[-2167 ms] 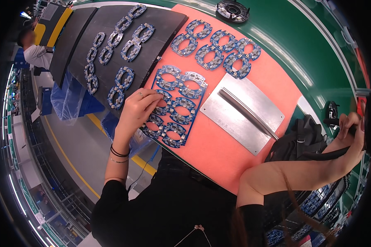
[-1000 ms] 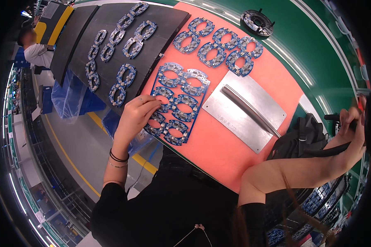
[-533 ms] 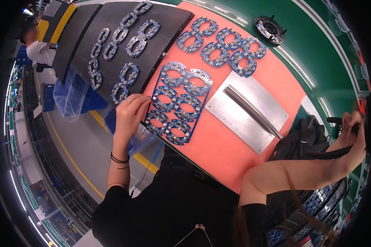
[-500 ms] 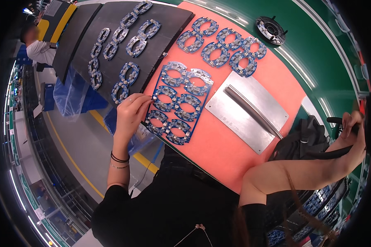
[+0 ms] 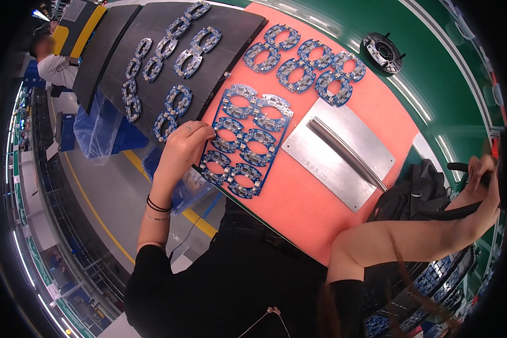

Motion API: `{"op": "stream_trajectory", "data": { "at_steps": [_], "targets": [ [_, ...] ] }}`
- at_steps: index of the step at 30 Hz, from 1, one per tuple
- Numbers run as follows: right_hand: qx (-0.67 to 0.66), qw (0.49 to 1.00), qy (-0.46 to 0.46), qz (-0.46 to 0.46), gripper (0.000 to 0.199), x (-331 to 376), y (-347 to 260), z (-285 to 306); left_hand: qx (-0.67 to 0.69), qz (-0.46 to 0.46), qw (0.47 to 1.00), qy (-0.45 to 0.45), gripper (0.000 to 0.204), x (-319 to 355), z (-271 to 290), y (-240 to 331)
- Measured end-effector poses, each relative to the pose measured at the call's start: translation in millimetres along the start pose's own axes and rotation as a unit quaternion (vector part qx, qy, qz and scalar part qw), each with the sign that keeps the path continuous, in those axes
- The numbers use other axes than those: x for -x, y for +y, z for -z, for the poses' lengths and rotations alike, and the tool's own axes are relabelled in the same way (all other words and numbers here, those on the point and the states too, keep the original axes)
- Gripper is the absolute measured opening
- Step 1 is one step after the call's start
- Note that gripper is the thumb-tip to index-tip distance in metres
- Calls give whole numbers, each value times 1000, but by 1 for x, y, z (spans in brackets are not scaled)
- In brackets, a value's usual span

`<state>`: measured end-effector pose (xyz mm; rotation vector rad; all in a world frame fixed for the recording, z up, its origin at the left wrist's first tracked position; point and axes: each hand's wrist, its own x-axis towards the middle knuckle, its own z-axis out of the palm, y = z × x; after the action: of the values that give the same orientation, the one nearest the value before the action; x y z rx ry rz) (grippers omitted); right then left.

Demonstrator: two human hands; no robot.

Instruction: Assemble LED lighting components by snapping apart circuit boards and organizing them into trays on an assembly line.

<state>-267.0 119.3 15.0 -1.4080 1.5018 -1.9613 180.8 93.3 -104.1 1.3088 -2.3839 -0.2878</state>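
Observation:
My left hand is at the left edge of a blue circuit board panel, its fingers bent together and the tips partly hidden. The panel holds several joined oval boards with open centres and lies on a pink mat. At the far right rim, my right hand is raised away from the mat with its fingers curled. Whatever it grips is hidden by the fingers and the dark picture edge. A black curved bar shows beside that hand.
Right of the panel lies a metal plate with a rod-shaped handle. Separated boards rest on the mat's far part, others on a black surface. A round black part sits on the green surface; a black bag lies nearby.
My left hand has turned over the panel's edge, its forearm swinging slightly left. The round black part has shifted right and nearer on the green surface. My right hand has barely moved.

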Motion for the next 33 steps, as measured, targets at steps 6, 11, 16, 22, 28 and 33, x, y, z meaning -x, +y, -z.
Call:
{"op": "stream_trajectory", "data": {
  "at_steps": [6, 11, 16, 22, 28, 33],
  "targets": [
    [-26, 999, -19, -6, 21, -2, 2, 5, 9, -3, 998, -55, 16, -4, 4, -6],
    [1, 1000, 10, -1, 21, 0, -3, -4, 45, 7, 996, -73, 15, -6, 8, -13],
    [-15, 1000, -17, 0, 21, -2, -2, -2, 91, 46, 991, -91, 12, -10, 20, -6],
    [-53, 998, -14, -13, 18, -1, 3, 4, 128, 260, 957, -10, 5, 48, 56, 13],
    [-30, 999, -16, -15, 19, -5, 7, 3, -93, 357, 929, -37, 9, 101, 79, 5],
    [6, 1000, -21, 9, 19, 0, 4, -12, 34, 188, 982, -2, 15, 41, 66, 33]
  ]
}}
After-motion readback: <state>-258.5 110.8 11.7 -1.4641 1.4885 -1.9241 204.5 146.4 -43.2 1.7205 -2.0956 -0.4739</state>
